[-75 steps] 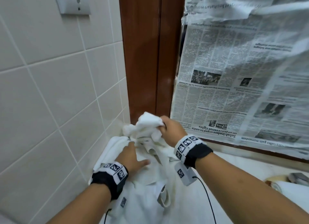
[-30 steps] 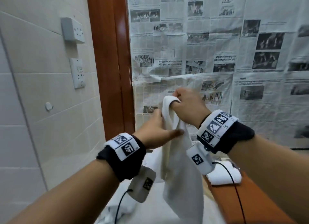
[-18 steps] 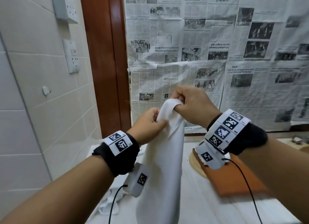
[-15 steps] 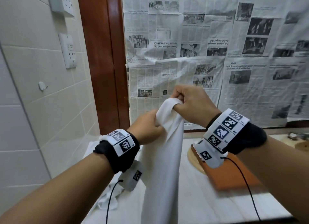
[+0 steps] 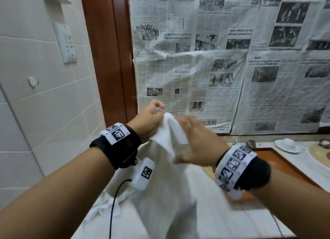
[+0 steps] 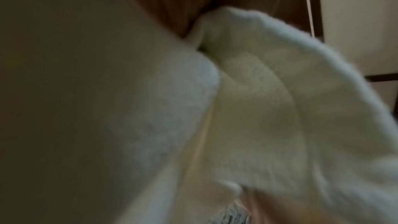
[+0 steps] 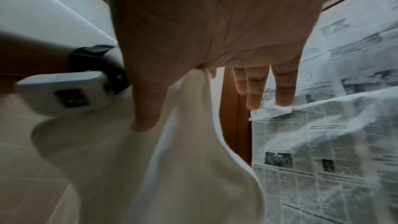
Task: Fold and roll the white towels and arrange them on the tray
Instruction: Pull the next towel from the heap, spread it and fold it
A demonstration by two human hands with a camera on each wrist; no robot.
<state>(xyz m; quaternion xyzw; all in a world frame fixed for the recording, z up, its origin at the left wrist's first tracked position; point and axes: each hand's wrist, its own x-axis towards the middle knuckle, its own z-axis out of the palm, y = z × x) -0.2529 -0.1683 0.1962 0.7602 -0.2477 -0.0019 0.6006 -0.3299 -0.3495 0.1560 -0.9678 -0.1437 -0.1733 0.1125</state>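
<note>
A white towel hangs in the air over the counter, and its lower part drapes down out of view. My left hand grips its top corner in curled fingers; bunched towel cloth fills the left wrist view. My right hand is blurred, just right of the left. Its fingers are straight and spread, and the towel runs through the gap beside the thumb. A red-brown wooden tray lies on the counter to the right, partly hidden by my right wrist.
More white cloth lies crumpled on the counter at lower left. A white cup and saucer and a basin rim sit at far right. Newspaper covers the wall ahead. A wooden frame and tiled wall with sockets stand at left.
My right hand has left its fist grip on the towel's top, opened and slid down to the right. The left hand keeps its hold. Both hands sit lower than before.
</note>
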